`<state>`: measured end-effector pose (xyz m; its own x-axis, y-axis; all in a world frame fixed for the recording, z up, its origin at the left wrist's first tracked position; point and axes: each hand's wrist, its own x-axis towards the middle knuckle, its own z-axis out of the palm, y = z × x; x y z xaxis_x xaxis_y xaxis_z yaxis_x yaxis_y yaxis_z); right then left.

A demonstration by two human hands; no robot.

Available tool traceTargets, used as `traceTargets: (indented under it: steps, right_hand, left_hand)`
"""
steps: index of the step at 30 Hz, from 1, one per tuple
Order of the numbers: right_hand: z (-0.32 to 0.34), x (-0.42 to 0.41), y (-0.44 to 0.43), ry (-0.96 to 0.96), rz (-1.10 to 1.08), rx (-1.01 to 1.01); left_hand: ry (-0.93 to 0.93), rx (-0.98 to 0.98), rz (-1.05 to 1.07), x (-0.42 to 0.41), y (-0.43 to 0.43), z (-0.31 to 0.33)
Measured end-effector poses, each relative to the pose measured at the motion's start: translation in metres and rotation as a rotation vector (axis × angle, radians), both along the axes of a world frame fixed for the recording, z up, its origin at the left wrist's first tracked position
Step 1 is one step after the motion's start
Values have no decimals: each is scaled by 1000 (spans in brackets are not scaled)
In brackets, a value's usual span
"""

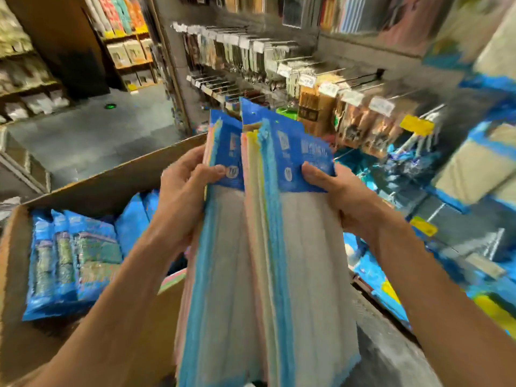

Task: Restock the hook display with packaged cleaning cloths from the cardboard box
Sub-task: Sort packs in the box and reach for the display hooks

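Note:
I hold two packs of cleaning cloths upright in front of me, each with a blue header card and grey and pastel cloths below. My left hand [184,188] grips the left pack [223,247] at its header, thumb on the front. My right hand [332,191] grips the right pack [304,261] the same way. The cardboard box [16,275] stands low at the left, with several blue packs [72,261] inside. The hook display [363,88] runs along the wall at the right; the picture is blurred.
Hooks with blue packs of cloths [469,174] and yellow price tags [417,125] hang at the right. Other hanging goods [237,51] fill the hooks ahead. Shelves [25,79] stand at the far left across a grey aisle floor [111,129].

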<state>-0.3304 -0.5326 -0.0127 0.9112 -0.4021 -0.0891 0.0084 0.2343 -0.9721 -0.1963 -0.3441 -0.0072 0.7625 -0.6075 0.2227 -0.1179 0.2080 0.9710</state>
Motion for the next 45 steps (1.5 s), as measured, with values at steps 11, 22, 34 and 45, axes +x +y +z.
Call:
traceTargets:
  steps: [11,22,34,45]
  right_hand:
    - [6,-200,-86,-39,-568,-44]
    - [65,-292,-188,0,-904,-151]
    - [109,-282,-303,7,-1082,-309]
    - [131,-324,-348,7,-1352,-436]
  left_hand:
    - [41,23,-465,-139,-179,-21]
    - [-74,-110,-705,-203,-350,24]
    - [-9,-118,-781,-176,-499,55]
    - [-116,-160,-999,-227,-582,85]
